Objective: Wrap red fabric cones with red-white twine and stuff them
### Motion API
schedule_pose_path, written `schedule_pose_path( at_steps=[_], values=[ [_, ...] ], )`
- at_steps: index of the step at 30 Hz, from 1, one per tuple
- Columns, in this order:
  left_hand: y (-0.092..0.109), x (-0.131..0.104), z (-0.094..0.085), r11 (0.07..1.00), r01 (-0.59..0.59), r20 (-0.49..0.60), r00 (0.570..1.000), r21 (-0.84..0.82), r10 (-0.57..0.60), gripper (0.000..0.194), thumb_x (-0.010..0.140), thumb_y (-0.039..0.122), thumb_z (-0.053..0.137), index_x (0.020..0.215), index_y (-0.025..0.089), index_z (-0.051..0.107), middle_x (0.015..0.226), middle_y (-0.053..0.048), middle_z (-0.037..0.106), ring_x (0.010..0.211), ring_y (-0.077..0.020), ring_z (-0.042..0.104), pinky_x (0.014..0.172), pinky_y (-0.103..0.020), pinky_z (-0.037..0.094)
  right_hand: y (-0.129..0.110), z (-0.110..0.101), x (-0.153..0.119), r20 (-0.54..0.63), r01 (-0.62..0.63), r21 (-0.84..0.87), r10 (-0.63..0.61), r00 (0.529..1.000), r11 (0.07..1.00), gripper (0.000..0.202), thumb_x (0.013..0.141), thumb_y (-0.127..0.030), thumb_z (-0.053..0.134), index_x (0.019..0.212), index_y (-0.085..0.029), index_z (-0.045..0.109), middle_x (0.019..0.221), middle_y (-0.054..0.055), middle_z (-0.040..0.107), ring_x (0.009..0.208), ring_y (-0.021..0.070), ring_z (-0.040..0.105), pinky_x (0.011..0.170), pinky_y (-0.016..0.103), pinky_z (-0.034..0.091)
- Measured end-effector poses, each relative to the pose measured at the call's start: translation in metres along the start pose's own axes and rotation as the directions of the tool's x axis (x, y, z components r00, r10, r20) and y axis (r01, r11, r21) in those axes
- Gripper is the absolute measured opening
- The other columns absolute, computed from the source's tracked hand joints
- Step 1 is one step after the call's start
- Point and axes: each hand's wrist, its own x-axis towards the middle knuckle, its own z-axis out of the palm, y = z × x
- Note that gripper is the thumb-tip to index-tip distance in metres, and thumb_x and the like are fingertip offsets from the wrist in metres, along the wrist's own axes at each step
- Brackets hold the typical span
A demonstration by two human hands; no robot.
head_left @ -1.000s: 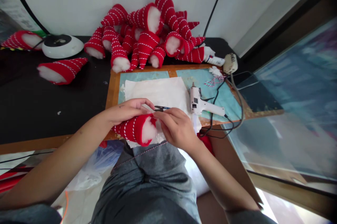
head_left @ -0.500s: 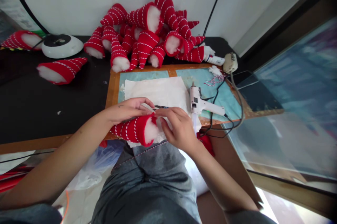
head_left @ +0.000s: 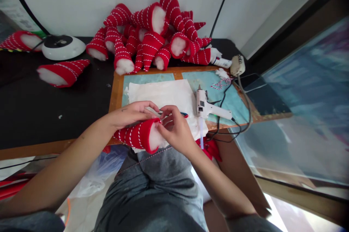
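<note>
A red cone with white twisted cord (head_left: 136,135) lies at the table's front edge, its open end with white stuffing facing right. My left hand (head_left: 133,114) rests on the cone's upper side and holds it. At the rim of the open end, my right hand (head_left: 176,128) pinches the red fabric between thumb and fingers. A thin tool with a dark and red end (head_left: 184,115) lies behind my right hand, partly hidden by it. Beneath is a white sheet (head_left: 163,92). A loose striped cord (head_left: 152,155) hangs across my lap.
A white glue gun (head_left: 214,108) with a clear stick lies to the right, among cables. Several red stuffed cones (head_left: 152,46) are piled at the back. Another cone (head_left: 65,73) and a round white device (head_left: 63,47) are at the left. A glass panel (head_left: 305,104) stands at the right.
My right hand has shifted slightly left, its fingers now more bent and its thumb at the cone's rim. More of the tool's red end shows.
</note>
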Motion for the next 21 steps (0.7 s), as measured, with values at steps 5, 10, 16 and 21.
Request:
schedule_pose_path(
  at_steps=[5,10,16,21],
  values=[
    [0.001,-0.01,-0.002,0.98,-0.075,-0.116,0.989,0.184,0.097,0.037,0.09,0.05,0.076,0.111,0.021,0.063,0.107,-0.007,0.076,0.095,-0.0204,0.073,0.084,-0.028,0.055,-0.001,0.003,0.002,0.018,0.002,-0.008,-0.002,1.0,1.0,0.038,0.086,-0.028,0.064,0.119,-0.021,0.049,0.106,0.004,0.062,0.074,0.0109,0.066,0.063,0.023,0.057],
    [-0.015,-0.043,-0.008,0.825,-0.176,-0.026,0.974,0.537,0.225,0.078,0.074,0.062,0.086,0.139,0.029,0.055,0.144,-0.011,0.058,0.134,-0.0355,0.056,0.109,-0.044,0.049,-0.002,0.0,0.0,0.044,0.012,-0.029,-0.01,0.999,1.0,0.039,0.088,-0.026,0.062,0.124,-0.02,0.048,0.106,0.005,0.063,0.079,0.0126,0.067,0.066,0.025,0.057],
    [-0.035,-0.063,-0.01,0.683,-0.107,-0.094,0.964,0.723,0.251,0.088,0.063,0.057,0.095,0.139,0.032,0.057,0.142,-0.01,0.06,0.129,-0.0379,0.058,0.113,-0.052,0.045,-0.005,-0.013,-0.008,0.124,0.008,0.024,-0.011,0.992,1.0,0.045,0.088,-0.033,0.072,0.126,-0.02,0.053,0.119,0.008,0.063,0.099,0.0161,0.067,0.084,0.03,0.059],
    [-0.031,-0.063,-0.007,0.704,-0.056,-0.16,0.958,0.708,0.237,0.077,0.069,0.057,0.091,0.135,0.03,0.061,0.135,-0.01,0.066,0.123,-0.0362,0.062,0.107,-0.048,0.049,-0.003,-0.011,-0.012,0.095,-0.018,0.05,0.013,0.995,0.999,0.042,0.088,-0.031,0.07,0.124,-0.02,0.053,0.111,0.007,0.068,0.094,0.0159,0.069,0.081,0.029,0.06]
  ],
)
